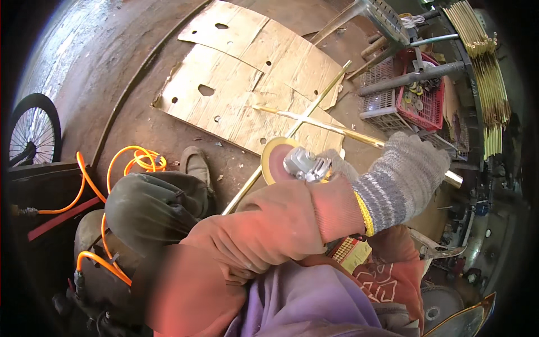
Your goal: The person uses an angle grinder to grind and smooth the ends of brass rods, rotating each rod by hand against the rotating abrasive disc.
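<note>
My left hand (405, 168), in a grey knit glove, reaches across my body and is closed around a brass rod (359, 136) near its right end. That rod crosses a second, longer brass rod (319, 98) lying over cardboard. My right hand (338, 164), also gloved, is mostly hidden behind my left forearm and grips a small metal grinder (306, 164). The grinder's round reddish disc (276, 160) with a yellow rim sits by the longer rod, just below the crossing.
Cardboard sheets (236, 78) with holes cover the dirt floor. An orange hose (136, 160) coils by my knee and shoe. A red basket (431, 106) of discs and a grey basket (377, 104) stand at the right, with a bundle of brass rods (484, 56) beyond. A bicycle wheel (32, 135) is at the left.
</note>
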A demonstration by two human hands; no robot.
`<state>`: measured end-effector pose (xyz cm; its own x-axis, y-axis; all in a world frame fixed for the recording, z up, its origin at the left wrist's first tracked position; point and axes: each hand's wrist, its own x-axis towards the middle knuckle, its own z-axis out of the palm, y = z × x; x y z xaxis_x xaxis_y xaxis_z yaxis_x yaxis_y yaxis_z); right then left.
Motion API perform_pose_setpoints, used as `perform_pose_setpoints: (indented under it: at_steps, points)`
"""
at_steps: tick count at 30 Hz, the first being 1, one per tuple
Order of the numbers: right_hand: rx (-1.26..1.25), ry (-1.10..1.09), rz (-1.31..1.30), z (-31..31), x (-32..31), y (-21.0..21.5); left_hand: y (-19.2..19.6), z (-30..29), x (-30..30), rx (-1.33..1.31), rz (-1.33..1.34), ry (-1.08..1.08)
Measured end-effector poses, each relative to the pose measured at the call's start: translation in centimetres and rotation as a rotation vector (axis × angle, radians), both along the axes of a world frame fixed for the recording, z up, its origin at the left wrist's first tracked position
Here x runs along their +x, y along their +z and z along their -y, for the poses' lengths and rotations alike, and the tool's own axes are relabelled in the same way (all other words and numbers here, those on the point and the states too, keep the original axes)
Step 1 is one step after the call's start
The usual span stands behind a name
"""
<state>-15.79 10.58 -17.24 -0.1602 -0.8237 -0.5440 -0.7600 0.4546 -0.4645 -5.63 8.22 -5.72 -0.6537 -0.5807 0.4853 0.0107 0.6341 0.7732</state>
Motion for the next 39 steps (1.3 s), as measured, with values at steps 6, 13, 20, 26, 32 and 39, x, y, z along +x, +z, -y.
perform_pose_setpoints:
  at_steps: [6, 13, 20, 26, 32, 39]
  points:
    - [0.030, 0.006, -0.059, -0.2, 0.3, -0.1, -0.8, -0.3, -0.7, 0.007, 0.001, 0.001]
    - [0.043, -0.017, -0.081, -0.1, 0.6, 0.0, -0.6, 0.4, -0.9, 0.029, -0.066, 0.017]
    - [0.051, -0.025, -0.085, -0.1, 0.7, -0.1, -0.3, 0.8, -0.2, 0.023, -0.042, 0.014]
    - [0.042, -0.024, -0.063, -0.1, 0.5, -0.4, -0.6, 1.0, -0.3, 0.037, -0.066, 0.021]
    - [0.029, -0.060, -0.082, -0.7, 0.3, 0.0, 0.3, 1.0, 0.3, 0.044, -0.038, -0.051]
    - [0.041, -0.056, -0.068, -0.8, 0.2, -0.5, -0.3, 1.0, 0.3, 0.065, -0.042, -0.093]
